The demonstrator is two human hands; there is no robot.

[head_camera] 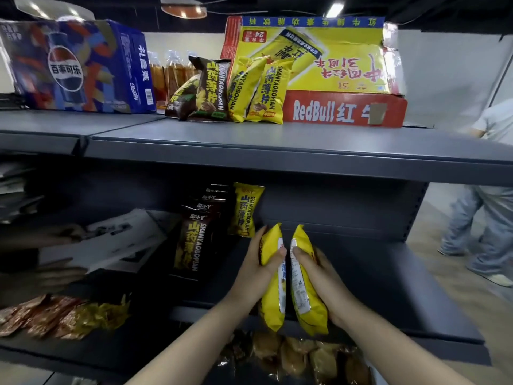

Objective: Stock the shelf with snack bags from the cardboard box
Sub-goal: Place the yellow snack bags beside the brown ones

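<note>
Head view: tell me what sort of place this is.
Probably a small shop or its stockroom. Tiered grey metal shelving carries a Pepsi carton and a Red Bull carton on top, and dark snack bags of one brand stand in a row on the tier below.

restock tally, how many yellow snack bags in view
5 yellow bags: two on the top shelf, one standing on the middle shelf, one in the left hand, one in the right hand. Others may be hidden.
</note>
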